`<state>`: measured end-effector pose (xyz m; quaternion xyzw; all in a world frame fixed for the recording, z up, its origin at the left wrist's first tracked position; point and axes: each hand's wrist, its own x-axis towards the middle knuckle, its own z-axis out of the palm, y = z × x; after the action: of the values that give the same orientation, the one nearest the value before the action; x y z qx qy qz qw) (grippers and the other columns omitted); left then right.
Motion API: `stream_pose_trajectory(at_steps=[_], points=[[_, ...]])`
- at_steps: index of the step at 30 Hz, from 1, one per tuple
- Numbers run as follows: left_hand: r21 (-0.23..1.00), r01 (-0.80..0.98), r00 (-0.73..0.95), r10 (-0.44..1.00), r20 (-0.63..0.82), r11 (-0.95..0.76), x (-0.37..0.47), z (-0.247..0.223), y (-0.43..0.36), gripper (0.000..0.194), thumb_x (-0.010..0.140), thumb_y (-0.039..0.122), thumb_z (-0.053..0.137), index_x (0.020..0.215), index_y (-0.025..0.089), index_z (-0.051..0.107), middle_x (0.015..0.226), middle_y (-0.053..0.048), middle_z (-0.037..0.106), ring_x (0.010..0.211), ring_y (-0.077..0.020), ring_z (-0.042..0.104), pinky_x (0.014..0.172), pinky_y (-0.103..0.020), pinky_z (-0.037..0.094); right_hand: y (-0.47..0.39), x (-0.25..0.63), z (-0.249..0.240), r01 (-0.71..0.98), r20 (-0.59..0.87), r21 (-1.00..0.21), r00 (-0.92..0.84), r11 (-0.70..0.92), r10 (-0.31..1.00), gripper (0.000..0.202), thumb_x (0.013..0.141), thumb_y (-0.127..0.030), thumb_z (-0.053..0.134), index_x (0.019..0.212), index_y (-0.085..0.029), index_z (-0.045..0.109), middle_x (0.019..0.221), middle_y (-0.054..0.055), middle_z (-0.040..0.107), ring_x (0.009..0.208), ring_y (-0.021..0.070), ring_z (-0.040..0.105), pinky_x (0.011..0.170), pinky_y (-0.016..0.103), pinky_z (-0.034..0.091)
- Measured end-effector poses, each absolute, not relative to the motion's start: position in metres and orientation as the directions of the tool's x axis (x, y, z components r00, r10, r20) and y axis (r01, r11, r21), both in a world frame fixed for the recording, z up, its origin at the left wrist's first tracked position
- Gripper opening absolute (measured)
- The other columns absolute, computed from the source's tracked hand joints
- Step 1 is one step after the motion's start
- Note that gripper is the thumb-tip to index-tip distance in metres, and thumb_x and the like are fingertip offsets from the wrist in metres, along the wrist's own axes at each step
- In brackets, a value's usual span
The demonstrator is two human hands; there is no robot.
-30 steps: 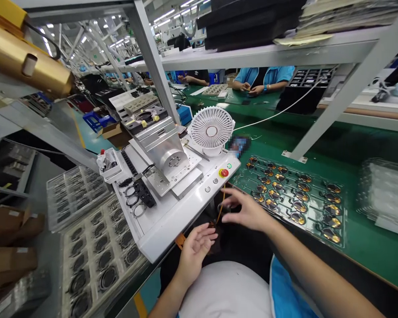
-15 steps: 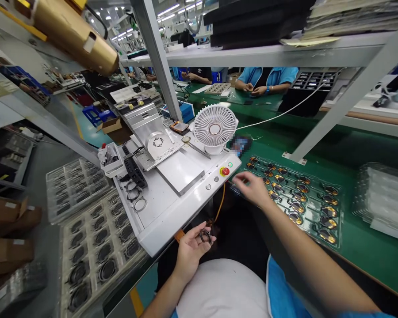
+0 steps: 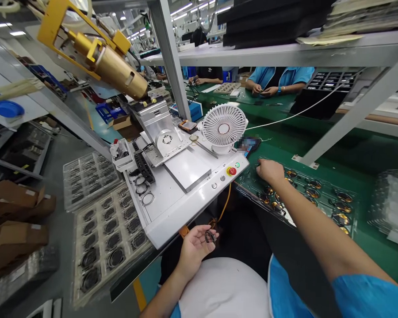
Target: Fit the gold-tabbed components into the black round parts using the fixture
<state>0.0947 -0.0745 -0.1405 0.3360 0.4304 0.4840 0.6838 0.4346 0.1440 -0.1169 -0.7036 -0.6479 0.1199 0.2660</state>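
Since the earlier frame, my right hand [image 3: 271, 172] has reached onto the clear tray [image 3: 327, 207], right of frame; its grip I cannot tell. Lower centre, my left hand [image 3: 195, 248] already holds one dark ring [image 3: 210, 237]; many discs [image 3: 342, 206] remain in the tray.

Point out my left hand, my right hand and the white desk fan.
Left hand [image 3: 195, 247]: head view, on the palm.
Right hand [image 3: 272, 171]: head view, on the back of the hand.
White desk fan [image 3: 223, 128]: head view, on the hub of its grille.
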Motion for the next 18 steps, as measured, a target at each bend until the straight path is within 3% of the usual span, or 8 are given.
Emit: stream_pose_trajectory(at_steps=[3, 5, 8, 10, 14, 16, 18], points=[[0.856, -0.396, 0.17, 0.943, -0.287, 0.332, 0.095, -0.14, -0.073, 0.054, 0.062, 0.034, 0.098, 0.108, 0.018, 0.074, 0.104, -0.011, 0.078, 0.101, -0.028, 0.076, 0.098, -0.044, 0.055, 0.118, 0.429, -0.115, 0.83, 0.071, -0.547, 0.178, -0.111, 0.981, 0.023, 0.102, -0.023, 0.053, 0.113, -0.013, 0.071, 0.102, 0.013, 0.073, 0.091, 0.0257, 0.071, 0.087, 0.041, 0.057], [0.843, -0.409, 0.197, 0.935, -0.294, 0.351, 0.097, -0.139, -0.071, 0.056, 0.061, 0.034, 0.099, 0.109, 0.018, 0.074, 0.103, -0.011, 0.078, 0.1, -0.0281, 0.076, 0.097, -0.044, 0.056, 0.087, 0.415, -0.116, 0.75, 0.002, -0.658, 0.097, -0.071, 0.995, 0.029, 0.1, -0.023, 0.049, 0.116, -0.015, 0.072, 0.1, 0.012, 0.074, 0.078, 0.0234, 0.073, 0.078, 0.037, 0.059], [0.835, -0.412, 0.275, 0.923, -0.269, 0.365, 0.102, -0.135, -0.065, 0.06, 0.058, 0.033, 0.1, 0.111, 0.02, 0.074, 0.111, -0.012, 0.076, 0.097, -0.0271, 0.076, 0.091, -0.041, 0.057, 0.032, 0.381, -0.117, 0.453, -0.022, -0.89, -0.142, 0.045, 0.99, 0.033, 0.097, -0.039, 0.054, 0.12, -0.02, 0.07, 0.108, 0.009, 0.072, 0.07, 0.0208, 0.073, 0.068, 0.036, 0.062], [0.836, -0.394, 0.359, 0.901, -0.243, 0.382, 0.106, -0.13, -0.061, 0.066, 0.056, 0.032, 0.101, 0.115, 0.021, 0.074, 0.125, -0.015, 0.071, 0.095, -0.0266, 0.076, 0.084, -0.038, 0.059, 0.0, 0.357, -0.114, 0.269, -0.006, -0.961, -0.243, 0.061, 0.97, 0.033, 0.096, -0.046, 0.06, 0.115, -0.022, 0.069, 0.1, 0.007, 0.071, 0.069, 0.0204, 0.071, 0.065, 0.035, 0.063], [0.818, -0.378, 0.49, 0.843, -0.222, 0.434, 0.11, -0.123, -0.059, 0.076, 0.05, 0.036, 0.103, 0.119, 0.022, 0.075, 0.149, -0.017, 0.055, 0.09, -0.0252, 0.076, 0.078, -0.035, 0.059, -0.03, 0.327, -0.103, 0.177, -0.008, -0.983, -0.328, 0.053, 0.945, 0.025, 0.097, -0.047, 0.062, 0.093, -0.022, 0.064, 0.081, 0.003, 0.068, 0.066, 0.0176, 0.067, 0.06, 0.03, 0.06], [0.808, -0.388, 0.498, 0.838, -0.222, 0.444, 0.108, -0.124, -0.06, 0.08, 0.049, 0.035, 0.103, 0.122, 0.021, 0.074, 0.14, -0.018, 0.062, 0.09, -0.0253, 0.076, 0.078, -0.035, 0.059, -0.032, 0.322, -0.1, 0.214, 0.036, -0.97, -0.348, 0.117, 0.937, 0.025, 0.098, -0.045, 0.062, 0.09, -0.022, 0.064, 0.082, 0.003, 0.069, 0.067, 0.0168, 0.066, 0.06, 0.028, 0.057], [0.799, -0.398, 0.498, 0.838, -0.225, 0.451, 0.104, -0.127, -0.062, 0.086, 0.05, 0.032, 0.103, 0.129, 0.018, 0.07, 0.119, -0.017, 0.073, 0.093, -0.0271, 0.076, 0.079, -0.035, 0.059, -0.031, 0.319, -0.099, 0.255, 0.104, -0.946, -0.351, 0.202, 0.931, 0.022, 0.095, -0.043, 0.069, 0.091, -0.021, 0.067, 0.084, 0.004, 0.07, 0.068, 0.0167, 0.066, 0.06, 0.027, 0.055]])
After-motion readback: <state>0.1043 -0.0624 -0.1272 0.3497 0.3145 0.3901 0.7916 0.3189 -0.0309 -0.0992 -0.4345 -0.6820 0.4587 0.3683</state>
